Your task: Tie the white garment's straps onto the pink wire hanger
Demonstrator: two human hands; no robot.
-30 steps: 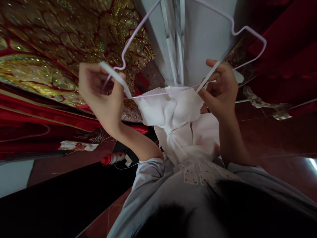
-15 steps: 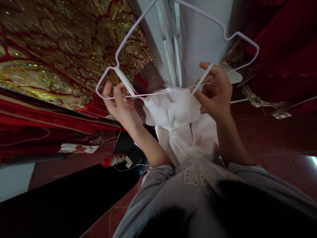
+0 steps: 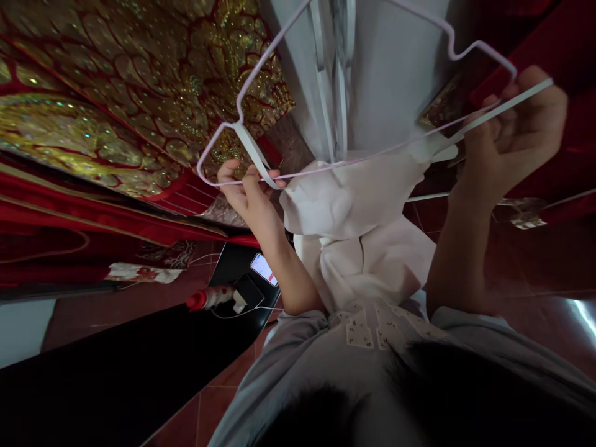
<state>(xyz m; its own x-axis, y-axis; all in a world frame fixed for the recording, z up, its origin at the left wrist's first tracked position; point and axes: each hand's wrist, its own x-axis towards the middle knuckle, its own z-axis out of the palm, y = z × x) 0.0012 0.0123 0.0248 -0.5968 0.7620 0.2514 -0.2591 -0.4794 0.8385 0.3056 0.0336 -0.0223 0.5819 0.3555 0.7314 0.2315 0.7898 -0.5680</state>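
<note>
A pale pink clothes hanger (image 3: 261, 65) hangs in front of me, its hook out of view above. My left hand (image 3: 254, 194) is closed around the left end of its bottom bar, beside a white strap (image 3: 254, 149) looped over the left notch. My right hand (image 3: 516, 133) is raised at the hanger's right end, with the other white strap (image 3: 507, 107) pulled taut over its fingers. Both straps belong to a white garment (image 3: 358, 192) that drapes below the bar toward my lap.
Red clothes with gold sequins (image 3: 139, 93) hang close on the left, and more red cloth (image 3: 554, 37) on the right. A black table (image 3: 139, 366) holds a phone (image 3: 264, 269), a red-capped bottle (image 3: 207, 298) and a white cable. White cabinet doors (image 3: 395, 74) stand ahead.
My right hand has moved right and up, stretching its strap out to the hanger's right end. The hanger has shifted right, my left hand with it. The phone has come into view.
</note>
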